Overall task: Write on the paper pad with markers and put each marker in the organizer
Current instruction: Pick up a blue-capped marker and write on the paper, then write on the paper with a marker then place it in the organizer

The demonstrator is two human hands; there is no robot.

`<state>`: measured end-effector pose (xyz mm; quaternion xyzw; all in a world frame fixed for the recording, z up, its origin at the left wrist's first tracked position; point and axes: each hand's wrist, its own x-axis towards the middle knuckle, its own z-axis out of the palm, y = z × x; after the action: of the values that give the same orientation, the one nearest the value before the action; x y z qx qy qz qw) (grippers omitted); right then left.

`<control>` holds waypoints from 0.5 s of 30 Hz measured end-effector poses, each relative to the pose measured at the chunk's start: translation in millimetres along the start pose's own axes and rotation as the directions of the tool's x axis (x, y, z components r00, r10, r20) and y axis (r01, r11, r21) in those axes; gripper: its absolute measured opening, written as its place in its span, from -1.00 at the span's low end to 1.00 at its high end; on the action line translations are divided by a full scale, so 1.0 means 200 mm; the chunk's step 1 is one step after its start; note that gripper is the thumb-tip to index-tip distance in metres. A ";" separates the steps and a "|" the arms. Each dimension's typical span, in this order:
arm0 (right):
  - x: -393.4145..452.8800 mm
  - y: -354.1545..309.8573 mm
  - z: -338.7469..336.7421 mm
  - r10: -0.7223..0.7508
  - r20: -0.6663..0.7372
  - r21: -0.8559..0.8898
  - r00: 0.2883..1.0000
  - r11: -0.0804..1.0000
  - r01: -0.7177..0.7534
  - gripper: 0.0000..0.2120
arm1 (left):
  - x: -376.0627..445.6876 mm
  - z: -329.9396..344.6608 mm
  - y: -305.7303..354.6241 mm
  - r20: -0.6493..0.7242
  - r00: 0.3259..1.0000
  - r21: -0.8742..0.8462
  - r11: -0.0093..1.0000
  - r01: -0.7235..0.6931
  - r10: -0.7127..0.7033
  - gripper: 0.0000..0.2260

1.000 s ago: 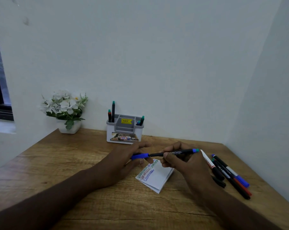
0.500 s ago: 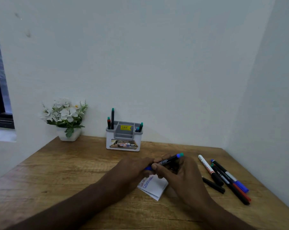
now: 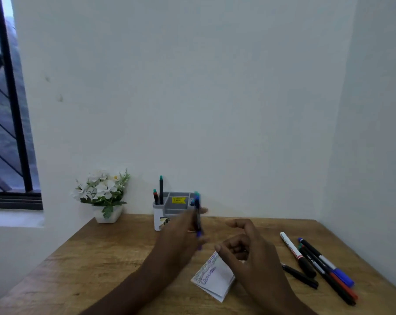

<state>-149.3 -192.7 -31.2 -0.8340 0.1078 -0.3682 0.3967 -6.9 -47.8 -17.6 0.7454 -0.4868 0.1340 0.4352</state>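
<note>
At a wooden desk (image 3: 97,264), the left hand (image 3: 181,235) is gripping a blue-capped marker (image 3: 197,214) upright in front of the grey organizer (image 3: 167,209), while the right hand (image 3: 244,248) is hovering loosely curled and empty above the paper pad (image 3: 217,278).

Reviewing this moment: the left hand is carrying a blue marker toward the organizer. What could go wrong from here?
The left hand holds the blue marker upright in front of the organizer; the picture is blurred there, so it might catch the rim. Two markers already stand in the left slot and could be knocked. The right hand hovers open over the paper pad, apparently not pinning it.
</note>
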 end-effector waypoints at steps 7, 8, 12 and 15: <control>0.01 0.03 -0.05 -0.079 0.061 -0.158 0.995 0.984 0.087 -0.74 | 0.48 -0.10 -0.10 -0.442 0.896 -0.011 0.999 0.032 -0.033 -0.80; 0.01 0.03 -0.05 -0.093 0.065 -0.169 0.994 0.980 0.103 -0.74 | 0.55 -0.09 -0.12 -0.425 0.903 -0.014 0.998 0.062 -0.063 -0.80; 0.02 0.04 -0.07 -0.153 0.064 -0.199 0.986 0.966 0.163 -0.79 | 0.75 0.02 -0.24 -0.300 0.939 0.127 0.968 0.217 -0.172 -0.81; 0.03 0.06 -0.08 -0.160 0.070 -0.219 0.985 0.960 0.172 -0.83 | 0.78 0.08 -0.32 -0.164 0.953 0.224 0.931 0.287 -0.254 -0.81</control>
<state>-155.2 -212.1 -30.0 -0.8887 0.0683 -0.3641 0.2703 118.6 -145.5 37.0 0.8429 -0.3291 0.1811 0.3852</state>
